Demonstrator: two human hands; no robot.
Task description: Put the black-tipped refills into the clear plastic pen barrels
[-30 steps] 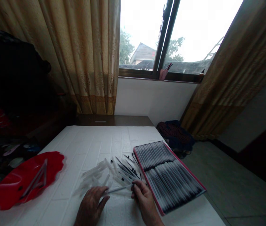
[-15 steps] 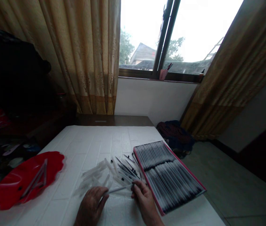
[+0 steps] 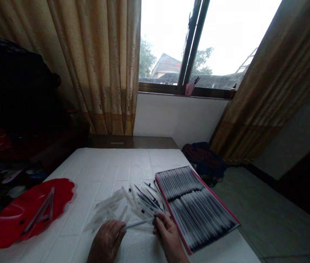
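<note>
Both hands hold one thin clear pen (image 3: 138,223) level just above the white table (image 3: 122,164). My left hand (image 3: 106,241) pinches its left end, my right hand (image 3: 168,237) pinches its right end. Just beyond them lies a loose heap of clear pen barrels (image 3: 108,208) and dark refills (image 3: 146,199). To the right of my right hand sits a pink-edged box (image 3: 226,213) packed with rows of pens.
A red wavy-edged plate (image 3: 12,223) with a few finished pens lies at the table's left. Dark clutter stands further left. Curtains, a window and a dark bundle on the floor (image 3: 204,160) are beyond the table.
Both hands have slid slightly toward me with the pen; the view has tilted a little. The heap, box and plate lie as before.
</note>
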